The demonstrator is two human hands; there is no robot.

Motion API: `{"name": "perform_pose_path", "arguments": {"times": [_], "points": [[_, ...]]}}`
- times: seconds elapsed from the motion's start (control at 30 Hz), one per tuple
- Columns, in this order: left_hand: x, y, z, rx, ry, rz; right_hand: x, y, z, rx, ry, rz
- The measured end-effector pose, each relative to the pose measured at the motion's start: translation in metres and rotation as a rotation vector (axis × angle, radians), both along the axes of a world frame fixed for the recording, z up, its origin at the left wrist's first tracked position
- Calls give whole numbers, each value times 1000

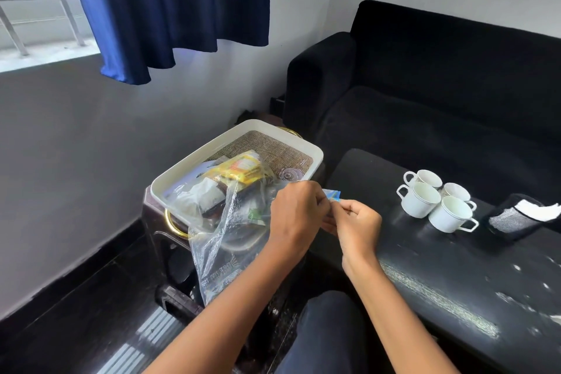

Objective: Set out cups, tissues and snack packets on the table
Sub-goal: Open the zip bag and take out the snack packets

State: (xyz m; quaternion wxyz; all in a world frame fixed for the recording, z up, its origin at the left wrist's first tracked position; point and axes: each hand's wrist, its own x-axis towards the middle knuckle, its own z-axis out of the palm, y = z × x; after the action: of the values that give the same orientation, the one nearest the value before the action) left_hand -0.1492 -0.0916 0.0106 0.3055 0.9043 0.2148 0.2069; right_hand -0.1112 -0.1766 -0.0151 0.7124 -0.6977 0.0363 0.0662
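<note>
Black sofa (pixel 440 94) along the far right wall, blue curtain (pixel 170 9) over the window at upper left. Dark glossy tabletop (pixel 455 276) stretching from the sofa toward the lower right, scuffed with pale marks. Beside its near-left end, a dark stool (pixel 161 240) carrying a cream tray (pixel 243 136) with gold handles.

Judged from the layout, partly done. Four white cups (pixel 434 203) already clustered on the tabletop, handles pointing outward, touching or nearly so. Just right of them, a black tissue holder (pixel 513 218) with white tissue showing at its top, also on the tabletop. Cups and tissues apparently set out; no snack packets on the tabletop yet, so that part remains.

Snack supply still in the tray: a clear plastic bag (pixel 218 237) spilling over the tray's near edge and hanging down the stool front, with a yellow packet (pixel 239 170) and other wrapped items lying inside or beneath it, too jumbled to separate.

Both hands meeting over the gap between tray and tabletop. Left hand (pixel 297 209) curled, fingers pinching a small blue-edged packet (pixel 332 194). Right hand (pixel 358 222) likewise curled, pinching the same packet from the other side. Packet held in the air between the fingertips, mostly hidden, only a blue corner showing above the knuckles. Held just right of the bag, well short of the cups.
</note>
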Motion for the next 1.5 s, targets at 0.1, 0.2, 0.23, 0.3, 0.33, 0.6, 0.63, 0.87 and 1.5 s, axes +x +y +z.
{"name": "perform_pose_path", "arguments": {"times": [0.1,0.2,0.23,0.3,0.33,0.6,0.63,0.87,1.5], "points": [[1,2,-1,-7,6,-14,1,2,1,-21,-15,-5],[2,3,-2,-12,7,-18,1,3,0,-32,-32,-13],[2,3,-2,-12,6,-14,1,3,0,-43,-44,-24],[2,3,-3,-12,5,-3,1,3,-3,-69,-60,-49],[2,3,-4,-12,6,-3,0,2,-4,-78,-61,-56],[4,-1,-5,2,14,-3,0,0,-9,-123,-86,-93],[4,0,-5,1,8,10,-1,0,-10,-133,-104,-104],[2,2,-3,5,13,3,-6,0,-7,-64,-85,-75],[-12,25,17,-243,118,-97,-17,-3,14,112,91,158]]}}
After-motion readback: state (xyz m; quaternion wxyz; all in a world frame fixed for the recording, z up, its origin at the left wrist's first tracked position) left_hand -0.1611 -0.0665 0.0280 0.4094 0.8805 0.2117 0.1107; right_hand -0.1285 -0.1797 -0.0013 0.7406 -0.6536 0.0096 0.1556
